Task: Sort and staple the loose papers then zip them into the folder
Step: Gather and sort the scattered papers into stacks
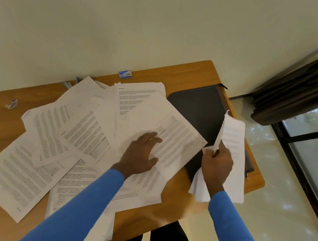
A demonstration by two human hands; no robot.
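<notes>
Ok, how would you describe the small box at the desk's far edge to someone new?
Find the wooden table against the pale wall and follow its far edge. Past the spread of loose papers, left of the black folder, lies a small box: blue-and-white, rectangular, touching no sheet.

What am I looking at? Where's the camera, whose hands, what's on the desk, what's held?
There is no robot here: a person in blue sleeves works bare-handed. The one picture comes from a wide-angle camera on their head, looking down, which is why the edges curve. The wooden table holds loose papers fanned across it, a dark folder lying flat on the right, and a small blue box at the far edge; its label is unreadable. The left hand rests on the top sheets with its fingers spread. The right hand grips a sheaf lifted above the folder.
</notes>
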